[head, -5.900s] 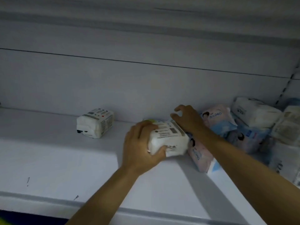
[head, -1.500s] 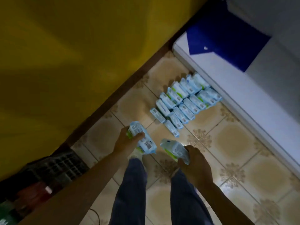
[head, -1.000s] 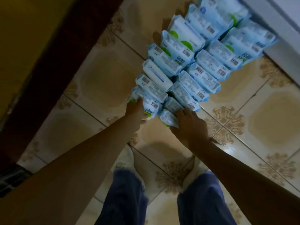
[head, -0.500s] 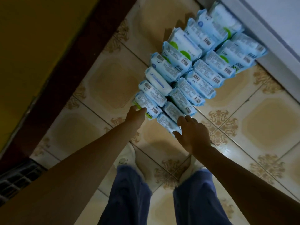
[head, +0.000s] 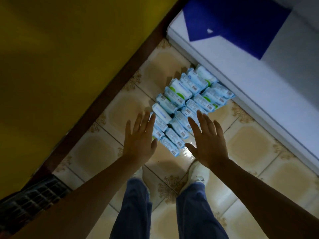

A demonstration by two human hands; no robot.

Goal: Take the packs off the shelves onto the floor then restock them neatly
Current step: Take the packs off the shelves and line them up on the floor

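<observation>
Two rows of packs (head: pixel 188 104) lie side by side on the floor (head: pixel 250 152) at the centre of the frame. They run diagonally from just above the hands toward the upper right. The packs are pale blue and white, some with green marks, and barcodes face up. The far end of the rows sits against the base of a white shelf unit (head: pixel 241 80), which crosses the right of the frame. A dark blue panel (head: pixel 233 19) shows on the unit at the upper right.

A brown skirting strip (head: pixel 120 80) runs left of the rows, a tile's width away. A yellow wall (head: pixel 69 49) fills the upper left beyond it. A black lattice crate (head: pixel 31 200) sits at the lower left edge. Its contents cannot be made out.

The left hand (head: pixel 139 140) hovers palm down over the near end of the left row. Its fingers are straight and spread, holding nothing. The right hand (head: pixel 207 140) matches it beside the near end of the right row, fingers wide and empty. Whether either hand touches a pack cannot be determined. Both forearms reach in from the lower corners. Blue trousers (head: pixel 133 213) and white shoes (head: pixel 198 171) show below, at the bottom centre.
</observation>
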